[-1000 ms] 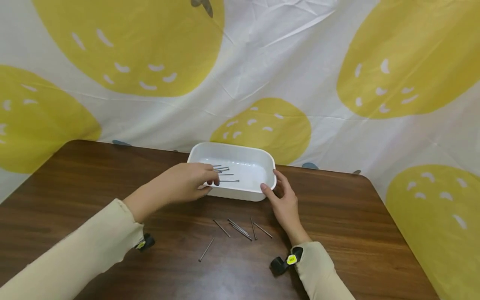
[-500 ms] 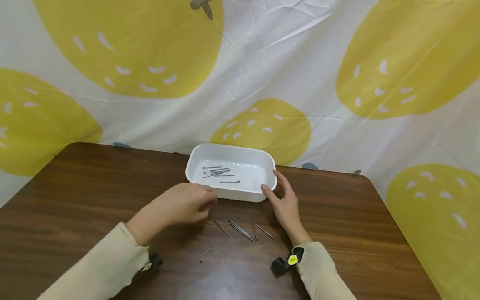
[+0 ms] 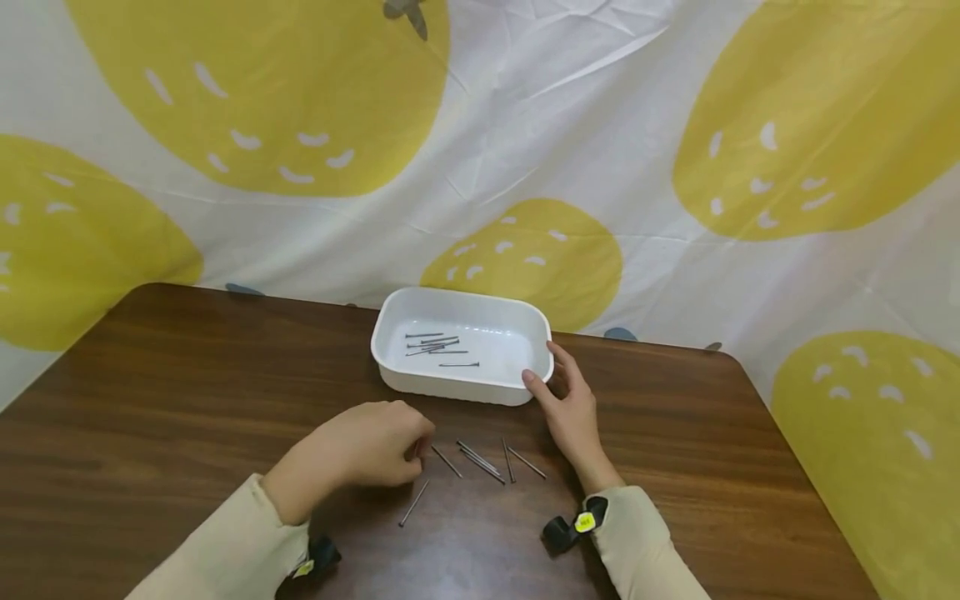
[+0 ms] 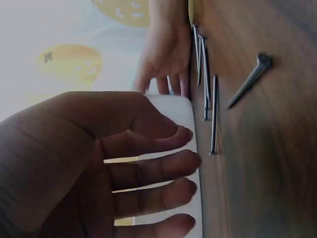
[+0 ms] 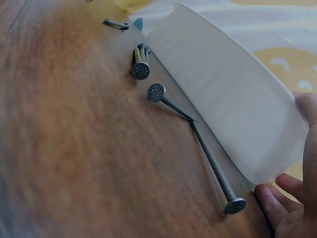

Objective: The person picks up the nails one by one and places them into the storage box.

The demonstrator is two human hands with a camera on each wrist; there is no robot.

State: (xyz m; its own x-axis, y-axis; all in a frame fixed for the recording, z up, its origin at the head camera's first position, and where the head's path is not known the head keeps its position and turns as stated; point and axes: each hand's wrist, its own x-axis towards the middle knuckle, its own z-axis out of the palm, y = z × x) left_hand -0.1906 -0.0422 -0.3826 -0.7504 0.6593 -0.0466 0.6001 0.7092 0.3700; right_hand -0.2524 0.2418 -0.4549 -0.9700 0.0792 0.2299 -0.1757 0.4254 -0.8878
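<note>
My left hand (image 3: 352, 450) hovers low over the table, just left of several loose nails (image 3: 480, 461). In the left wrist view its fingers (image 4: 168, 168) are loosely extended and hold nothing, with a nail (image 4: 214, 116) lying beyond the thumb. My right hand (image 3: 573, 408) grips the right end of a white rectangular dish (image 3: 457, 387), thumb at the front rim and fingers round the side. Inside the dish, toward its left, lie several more nails (image 3: 435, 343). The right wrist view shows flat-headed nails (image 5: 215, 166) on the wood beside the dish wall.
The brown wooden table (image 3: 187, 375) has rounded back corners. Behind it hangs a white cloth (image 3: 540, 125) with yellow fruit prints, close to the back of the dish. One nail (image 3: 414, 502) lies apart from the others, nearer the front.
My left hand has drawn back from over the dish, down and toward the front, to beside the loose nails. The right hand and the dish have stayed in place.
</note>
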